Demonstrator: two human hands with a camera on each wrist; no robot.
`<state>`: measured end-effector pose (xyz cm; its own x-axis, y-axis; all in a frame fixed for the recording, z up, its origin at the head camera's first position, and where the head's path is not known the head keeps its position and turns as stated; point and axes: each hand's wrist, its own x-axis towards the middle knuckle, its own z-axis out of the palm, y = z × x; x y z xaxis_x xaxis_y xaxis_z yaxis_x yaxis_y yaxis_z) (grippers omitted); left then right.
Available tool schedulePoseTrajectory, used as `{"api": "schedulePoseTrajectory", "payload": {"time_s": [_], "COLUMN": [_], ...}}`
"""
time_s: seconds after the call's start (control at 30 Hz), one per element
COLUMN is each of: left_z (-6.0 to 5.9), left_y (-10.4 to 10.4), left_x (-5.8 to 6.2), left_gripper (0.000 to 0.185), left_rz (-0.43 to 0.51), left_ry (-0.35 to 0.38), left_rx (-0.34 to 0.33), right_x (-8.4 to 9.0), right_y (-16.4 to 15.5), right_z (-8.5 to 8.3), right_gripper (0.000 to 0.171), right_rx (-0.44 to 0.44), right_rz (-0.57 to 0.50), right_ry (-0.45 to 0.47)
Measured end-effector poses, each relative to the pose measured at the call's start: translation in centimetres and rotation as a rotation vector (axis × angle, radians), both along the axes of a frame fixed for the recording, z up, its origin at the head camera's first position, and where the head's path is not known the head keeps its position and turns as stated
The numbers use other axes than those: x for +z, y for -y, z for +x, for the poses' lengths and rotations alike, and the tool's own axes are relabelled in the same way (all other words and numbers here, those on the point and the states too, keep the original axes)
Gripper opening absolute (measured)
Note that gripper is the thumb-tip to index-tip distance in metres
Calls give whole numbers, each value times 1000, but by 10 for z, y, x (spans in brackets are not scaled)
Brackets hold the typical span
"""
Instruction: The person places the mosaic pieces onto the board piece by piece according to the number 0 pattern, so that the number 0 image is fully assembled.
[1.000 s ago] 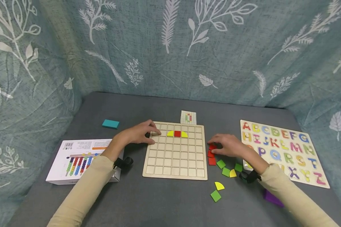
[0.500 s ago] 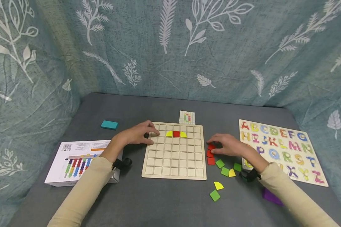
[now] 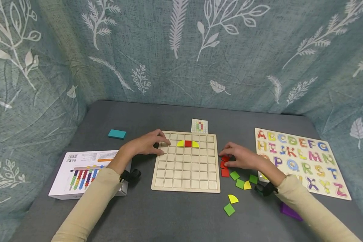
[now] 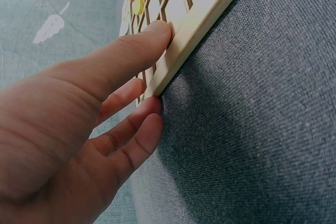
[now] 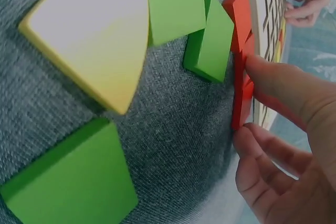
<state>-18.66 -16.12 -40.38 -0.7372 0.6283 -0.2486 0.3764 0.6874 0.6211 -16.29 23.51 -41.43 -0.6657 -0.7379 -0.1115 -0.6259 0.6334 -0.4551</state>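
Note:
A wooden grid board [image 3: 186, 171] lies at the table's middle, with a yellow, a red and a yellow piece [image 3: 188, 143] in its second row. My left hand [image 3: 161, 147] rests on the board's far left corner, the thumb against its left edge [image 4: 173, 51] and the fingers fairly straight. At the board's right edge my right hand [image 3: 224, 159] pinches a red square tile [image 5: 240, 109] between thumb and fingers. More red tiles [image 3: 225, 172] lie just below it on the table.
Green squares [image 3: 240, 183] and yellow quarter pieces [image 3: 233, 199] lie scattered right of the board. An alphabet puzzle [image 3: 299, 161] sits at the right and a white box [image 3: 87, 171] at the left. A teal block [image 3: 117, 134], a pattern card [image 3: 199, 126] and a purple piece [image 3: 288, 211] lie around.
My right hand's fingers have drawn in around the red tile beside the board. The left hand has stayed on the board's corner.

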Motion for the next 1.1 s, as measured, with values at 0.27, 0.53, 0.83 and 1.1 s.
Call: {"api": "schedulePoseTrajectory", "payload": {"time_s": [0.27,0.53,0.83,1.1], "left_z": [0,2,0,0], "left_y": [0,-1,-2,-3], "left_x": [-1,1,1,1], "left_gripper": [41,41,41,41], "left_rz": [-1,-9,-21,-23], "left_ry": [10,-5,4,4], "left_rx": [8,-8,12,7], "right_x": [6,5,4,3], "right_y": [-2,-4,-7,-8], "right_z": [0,-1,-2,-3], "right_gripper": [29,26,24,25], "right_rx": [-27,-19,1,5], "right_rz": [-2,16,16,5], "right_ry": [-20,0,-32,-44]}}
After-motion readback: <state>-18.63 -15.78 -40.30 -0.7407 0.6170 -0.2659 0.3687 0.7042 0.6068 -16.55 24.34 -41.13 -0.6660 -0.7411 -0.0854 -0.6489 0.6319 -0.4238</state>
